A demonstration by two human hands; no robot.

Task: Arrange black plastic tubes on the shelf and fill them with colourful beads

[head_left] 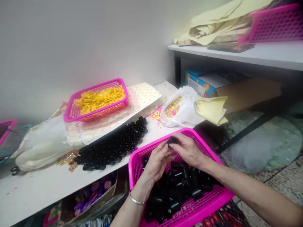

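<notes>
My right hand (188, 148) pinches a small black plastic cap (173, 140) above the pink basket (199, 217). My left hand (158, 161), with a silver bangle at its wrist, meets the cap's left side with its fingertips; its other fingers are loosely curled. Blur hides the exact grip. Below both hands, many loose black cylindrical caps (175, 192) lie jumbled in the basket, which rests near my lap. To the left, more black caps (113, 146) stand upright in close rows along the white table (35, 192).
Behind the rows, a pink basket (96, 116) of yellow plastic pieces (101, 99) sits on a sheet of round stickers (142, 97). A white bag (187, 108) of coloured beads (172, 107) stands at the table's end. An open carton (115, 192) sits below; a shelf (267, 55) is at right.
</notes>
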